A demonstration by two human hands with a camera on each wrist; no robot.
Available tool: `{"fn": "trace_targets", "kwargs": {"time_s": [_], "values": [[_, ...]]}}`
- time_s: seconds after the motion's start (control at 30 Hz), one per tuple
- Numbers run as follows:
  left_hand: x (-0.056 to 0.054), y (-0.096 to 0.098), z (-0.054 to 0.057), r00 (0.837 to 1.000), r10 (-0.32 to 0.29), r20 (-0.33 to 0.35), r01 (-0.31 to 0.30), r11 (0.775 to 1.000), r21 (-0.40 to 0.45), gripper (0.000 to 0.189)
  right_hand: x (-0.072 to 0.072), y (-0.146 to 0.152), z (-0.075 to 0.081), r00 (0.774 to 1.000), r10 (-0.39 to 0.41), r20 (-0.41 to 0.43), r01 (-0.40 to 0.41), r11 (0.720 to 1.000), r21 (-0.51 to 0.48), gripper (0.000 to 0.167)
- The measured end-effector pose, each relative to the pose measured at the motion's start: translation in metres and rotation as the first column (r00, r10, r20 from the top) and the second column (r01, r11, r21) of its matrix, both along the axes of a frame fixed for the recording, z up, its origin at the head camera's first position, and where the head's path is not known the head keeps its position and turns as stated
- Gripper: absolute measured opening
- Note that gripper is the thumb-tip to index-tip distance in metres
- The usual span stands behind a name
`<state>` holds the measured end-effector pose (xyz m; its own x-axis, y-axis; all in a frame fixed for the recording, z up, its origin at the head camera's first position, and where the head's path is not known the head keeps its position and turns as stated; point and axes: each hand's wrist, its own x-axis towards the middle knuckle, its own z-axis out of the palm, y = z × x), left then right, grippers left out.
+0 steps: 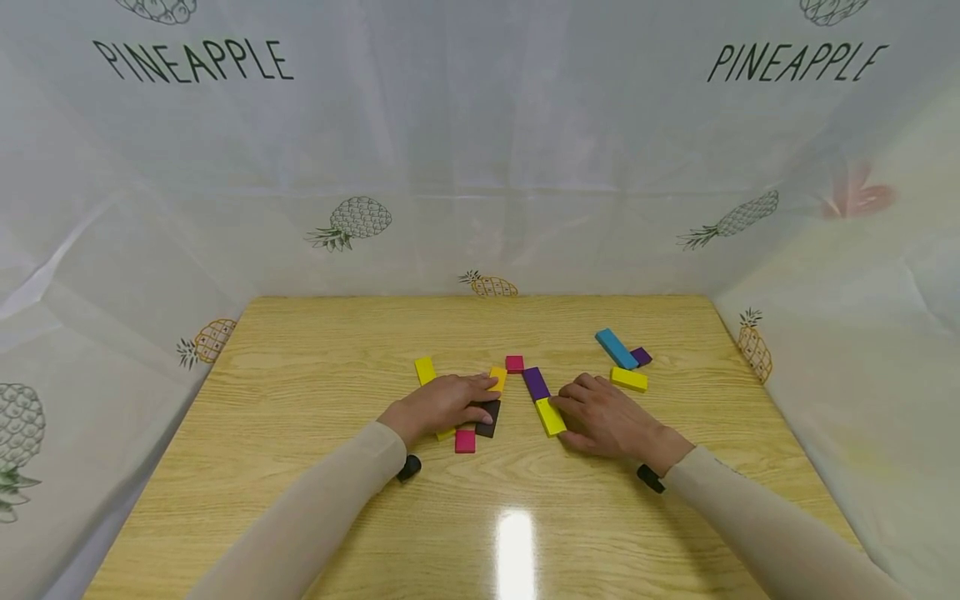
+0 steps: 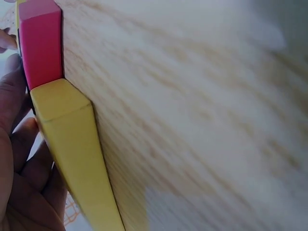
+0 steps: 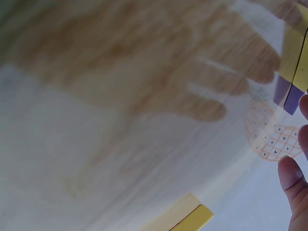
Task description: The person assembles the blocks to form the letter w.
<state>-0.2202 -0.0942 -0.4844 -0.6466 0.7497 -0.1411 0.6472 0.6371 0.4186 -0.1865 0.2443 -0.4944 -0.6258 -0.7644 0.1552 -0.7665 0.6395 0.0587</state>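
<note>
My left hand reaches over the cluster of blocks, its fingers on the orange block and its thumb on the black block. Beneath that hand runs a long yellow block, partly covered. A pink block sits beside the black one and butts against yellow in the left wrist view. With thumb and index finger at its two ends, my right hand holds a bright yellow block. That block lines up end to end with a purple block.
A second pink block lies between the orange and purple ones. Farther right are a blue block, a small purple block and another yellow block. Pineapple-print sheeting encloses the wooden table.
</note>
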Motion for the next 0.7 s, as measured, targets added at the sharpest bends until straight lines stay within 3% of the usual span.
{"fn": "trace_targets", "kwargs": {"time_s": [0.23,0.7], "values": [[-0.0001,0.0002,0.002,1.0,0.002,0.015,-0.002,1.0,0.011,0.056,0.0003,0.0,0.0008,1.0,-0.007,0.022,0.007,1.0,0.004,0.053],[-0.0018,0.0014,-0.0006,1.0,-0.016,-0.018,0.016,1.0,-0.011,0.057,0.0013,0.0004,0.0005,1.0,-0.014,0.024,0.015,1.0,-0.022,0.054]]}}
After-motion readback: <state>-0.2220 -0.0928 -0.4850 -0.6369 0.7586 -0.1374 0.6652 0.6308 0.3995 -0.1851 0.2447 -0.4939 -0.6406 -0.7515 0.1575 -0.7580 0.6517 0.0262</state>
